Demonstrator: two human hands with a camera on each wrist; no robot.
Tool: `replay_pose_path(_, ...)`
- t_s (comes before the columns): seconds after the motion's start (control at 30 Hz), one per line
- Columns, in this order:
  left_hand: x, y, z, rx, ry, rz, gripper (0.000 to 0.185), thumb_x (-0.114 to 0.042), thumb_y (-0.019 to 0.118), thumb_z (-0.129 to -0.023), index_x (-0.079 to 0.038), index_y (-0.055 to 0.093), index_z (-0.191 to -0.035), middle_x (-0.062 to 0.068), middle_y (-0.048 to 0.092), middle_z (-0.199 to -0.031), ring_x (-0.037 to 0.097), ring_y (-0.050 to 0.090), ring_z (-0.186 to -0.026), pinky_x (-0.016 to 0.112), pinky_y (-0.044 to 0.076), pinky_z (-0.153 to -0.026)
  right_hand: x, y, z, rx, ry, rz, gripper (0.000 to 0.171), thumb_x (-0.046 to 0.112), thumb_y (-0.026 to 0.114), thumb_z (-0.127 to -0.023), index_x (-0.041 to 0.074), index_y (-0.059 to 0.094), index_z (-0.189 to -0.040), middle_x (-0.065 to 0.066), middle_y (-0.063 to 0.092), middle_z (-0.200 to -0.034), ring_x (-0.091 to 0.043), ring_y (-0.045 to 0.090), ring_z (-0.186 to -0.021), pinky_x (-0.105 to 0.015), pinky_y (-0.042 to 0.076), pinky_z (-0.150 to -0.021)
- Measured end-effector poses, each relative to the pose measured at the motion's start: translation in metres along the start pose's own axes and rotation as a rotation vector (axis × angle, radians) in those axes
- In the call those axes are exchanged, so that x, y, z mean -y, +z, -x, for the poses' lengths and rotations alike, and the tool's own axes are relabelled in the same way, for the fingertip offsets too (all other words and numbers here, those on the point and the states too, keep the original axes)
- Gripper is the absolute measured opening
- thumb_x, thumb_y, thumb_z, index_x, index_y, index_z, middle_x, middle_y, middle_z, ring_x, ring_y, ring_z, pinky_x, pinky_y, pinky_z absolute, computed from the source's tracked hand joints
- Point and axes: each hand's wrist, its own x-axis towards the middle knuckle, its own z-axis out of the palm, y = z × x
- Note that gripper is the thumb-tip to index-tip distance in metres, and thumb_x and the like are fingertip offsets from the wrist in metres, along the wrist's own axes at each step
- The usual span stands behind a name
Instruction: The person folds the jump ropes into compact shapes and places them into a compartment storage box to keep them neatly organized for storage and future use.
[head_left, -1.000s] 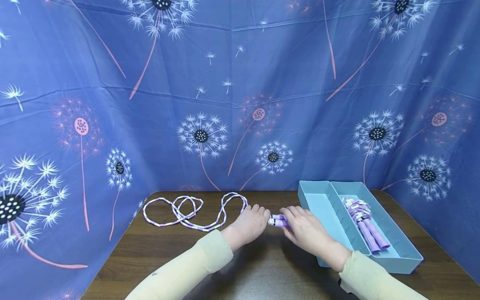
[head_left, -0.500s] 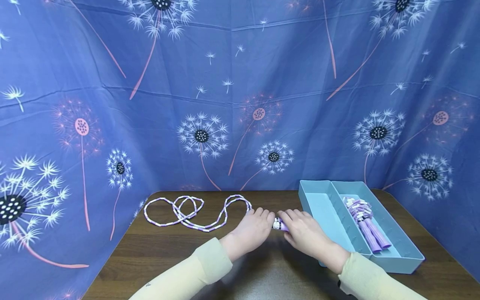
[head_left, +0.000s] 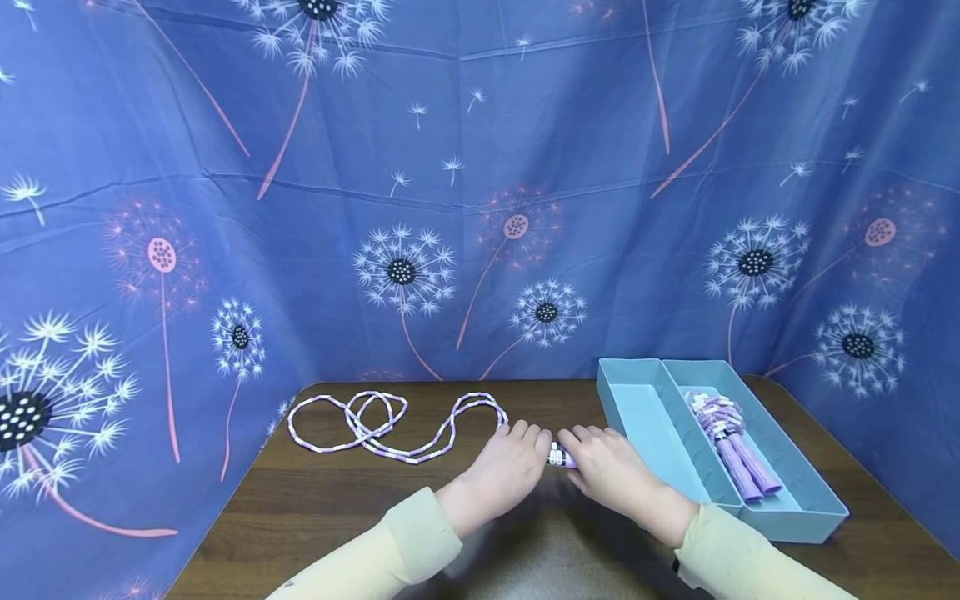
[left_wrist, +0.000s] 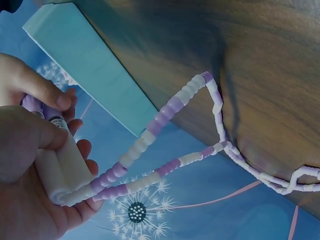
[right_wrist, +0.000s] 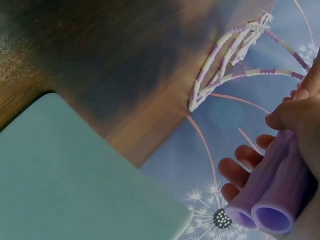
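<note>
A purple and white beaded jump rope lies in loops on the brown table. Its two purple handles lie side by side at the table's middle, and both hands grip them. My left hand curls round the white rope ends of the handles, where the beaded rope runs out. My right hand wraps the purple handles near their open ends. Only a short bit of handle shows between the hands in the head view.
A teal two-compartment tray stands at the right of the table, and its right compartment holds a second bundled purple jump rope. Blue dandelion-print cloth hangs behind and at both sides. The tray's edge is near the hands.
Both hands have drifted slightly nearer and to the right, and closed in on each other. Less handle shows between them, and the rope's nearest loop has followed to the right.
</note>
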Motion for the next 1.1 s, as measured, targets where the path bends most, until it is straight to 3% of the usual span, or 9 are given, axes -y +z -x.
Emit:
replay_pose_path(0.27, 0.004, -0.001, 0.003, -0.021, -0.002, 0.051, 0.022, -0.019, 0.058, -0.089, -0.011, 0.054, -0.108, -0.003, 0.056, -0.086, 0.013, 0.050, -0.078, 0.024, 0.043, -0.064, -0.003, -0.006, -0.002, -0.019, -0.035, 0.025, 0.036, 0.015, 0.082, -0.061, 0.011, 0.054, -0.083, -0.001, 0.056, -0.071, -0.018, 0.053, -0.059, -0.028, 0.036, -0.049)
replay_pose_path(0.53, 0.013, 0.004, 0.012, -0.054, 0.023, 0.071, 0.016, -0.019, 0.062, -0.086, -0.013, 0.053, -0.098, -0.004, 0.059, -0.080, 0.011, 0.053, -0.070, 0.022, 0.038, -0.058, -0.005, -0.009, 0.000, -0.045, -0.045, 0.027, 0.035, 0.012, 0.079, -0.060, 0.012, 0.054, -0.084, 0.000, 0.054, -0.071, -0.018, 0.051, -0.059, -0.027, 0.033, -0.049)
replay_pose_path(0.8, 0.014, 0.003, 0.012, -0.089, 0.022, 0.061, 0.011, -0.017, 0.059, -0.087, -0.013, 0.055, -0.097, -0.005, 0.059, -0.079, 0.011, 0.052, -0.068, 0.023, 0.035, -0.060, -0.002, -0.012, 0.000, -0.037, -0.073, -0.024, 0.053, 0.016, 0.080, -0.060, 0.015, 0.057, -0.108, 0.000, 0.053, -0.081, -0.020, 0.054, -0.064, -0.030, 0.040, -0.049)
replay_pose_path(1.1, 0.013, -0.003, 0.010, -0.054, 0.006, 0.038, 0.010, -0.016, 0.058, -0.087, -0.014, 0.054, -0.095, -0.005, 0.058, -0.078, 0.011, 0.053, -0.070, 0.024, 0.035, -0.060, -0.002, -0.009, -0.003, -0.108, -0.146, 0.020, 0.055, 0.012, 0.078, -0.059, 0.015, 0.061, -0.110, 0.000, 0.056, -0.079, -0.019, 0.053, -0.057, -0.028, 0.037, -0.044)
